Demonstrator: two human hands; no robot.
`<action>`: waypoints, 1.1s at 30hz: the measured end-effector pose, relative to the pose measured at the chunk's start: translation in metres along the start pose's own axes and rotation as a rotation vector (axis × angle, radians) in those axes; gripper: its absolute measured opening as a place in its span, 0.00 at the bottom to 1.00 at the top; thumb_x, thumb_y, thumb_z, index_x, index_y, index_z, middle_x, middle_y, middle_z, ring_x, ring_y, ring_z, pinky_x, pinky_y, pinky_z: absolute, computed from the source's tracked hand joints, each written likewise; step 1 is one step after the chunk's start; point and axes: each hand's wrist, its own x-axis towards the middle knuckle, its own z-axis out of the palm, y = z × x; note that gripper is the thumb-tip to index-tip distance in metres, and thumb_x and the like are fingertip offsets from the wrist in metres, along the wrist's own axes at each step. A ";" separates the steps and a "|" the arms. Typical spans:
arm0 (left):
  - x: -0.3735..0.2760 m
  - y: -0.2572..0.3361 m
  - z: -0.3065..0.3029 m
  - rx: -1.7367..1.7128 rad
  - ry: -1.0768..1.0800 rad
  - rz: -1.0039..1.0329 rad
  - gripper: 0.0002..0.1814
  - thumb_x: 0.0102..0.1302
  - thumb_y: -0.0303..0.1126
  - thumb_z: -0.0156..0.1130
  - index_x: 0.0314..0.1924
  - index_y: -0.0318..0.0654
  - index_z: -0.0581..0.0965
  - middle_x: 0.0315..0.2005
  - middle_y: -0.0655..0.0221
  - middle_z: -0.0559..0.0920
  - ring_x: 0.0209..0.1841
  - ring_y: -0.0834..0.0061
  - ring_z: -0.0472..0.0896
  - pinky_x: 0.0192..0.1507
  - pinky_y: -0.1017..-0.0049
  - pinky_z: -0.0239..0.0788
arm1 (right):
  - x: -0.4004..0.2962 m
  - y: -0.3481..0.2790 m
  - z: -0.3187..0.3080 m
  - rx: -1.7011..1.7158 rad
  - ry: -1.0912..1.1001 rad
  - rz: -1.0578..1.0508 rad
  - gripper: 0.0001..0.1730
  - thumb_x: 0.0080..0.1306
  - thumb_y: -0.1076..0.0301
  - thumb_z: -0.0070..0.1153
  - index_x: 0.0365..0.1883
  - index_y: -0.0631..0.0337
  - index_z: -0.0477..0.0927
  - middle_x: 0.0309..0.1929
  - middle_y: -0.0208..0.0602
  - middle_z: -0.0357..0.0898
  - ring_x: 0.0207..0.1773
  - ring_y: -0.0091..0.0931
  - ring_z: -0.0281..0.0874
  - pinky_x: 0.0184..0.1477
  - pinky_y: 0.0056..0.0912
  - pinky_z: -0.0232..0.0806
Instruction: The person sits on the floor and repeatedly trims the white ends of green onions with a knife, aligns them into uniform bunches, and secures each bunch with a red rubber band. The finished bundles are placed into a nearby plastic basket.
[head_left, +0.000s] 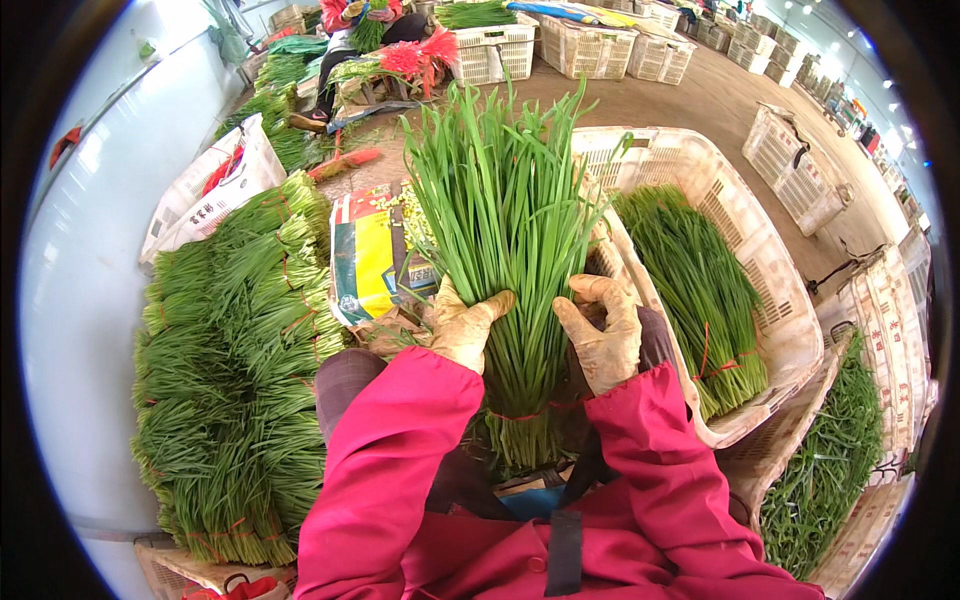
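A large bunch of green garlic chives (510, 225) stands upright before me, leaf tips pointing away, with a thin red tie around its lower stems. My left hand (469, 322), in a stained pale glove, grips the left side of the bunch, the thumb lying across the leaves. On the other side, my right hand (604, 326), gloved alike, is at the edge of the bunch, its thumb and fingers curved and apart. More tied bunches (232, 375) are piled at the left. Others (690, 300) lie in a white plastic crate (787, 300) to the right.
A printed plastic sack (364, 255) lies beyond my left knee. Loose greens (825, 450) fill a container at the lower right. Another crate (795, 169) stands farther right. A person (367, 22) sits at the back holding greens, near red ties (420, 56) and stacked crates.
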 end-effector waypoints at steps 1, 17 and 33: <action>0.000 0.000 0.000 -0.034 -0.021 -0.008 0.27 0.52 0.11 0.66 0.53 0.39 0.76 0.43 0.67 0.84 0.42 0.70 0.83 0.47 0.70 0.76 | 0.001 0.002 0.001 0.046 0.000 -0.015 0.16 0.56 0.76 0.69 0.43 0.63 0.80 0.40 0.29 0.76 0.38 0.21 0.72 0.44 0.25 0.69; 0.001 0.004 -0.002 -0.018 -0.033 0.130 0.26 0.52 0.15 0.70 0.52 0.38 0.77 0.43 0.69 0.84 0.42 0.71 0.82 0.49 0.70 0.74 | 0.012 0.012 -0.007 0.651 0.100 0.391 0.03 0.68 0.72 0.59 0.33 0.58 0.78 0.18 0.19 0.69 0.17 0.13 0.59 0.22 0.17 0.55; -0.011 -0.003 0.001 -0.113 -0.143 -0.018 0.17 0.57 0.18 0.69 0.47 0.39 0.80 0.41 0.71 0.85 0.41 0.78 0.83 0.45 0.78 0.76 | -0.011 0.038 0.029 0.462 -0.125 0.527 0.58 0.41 0.64 0.83 0.67 0.64 0.61 0.56 0.36 0.78 0.57 0.27 0.75 0.61 0.32 0.66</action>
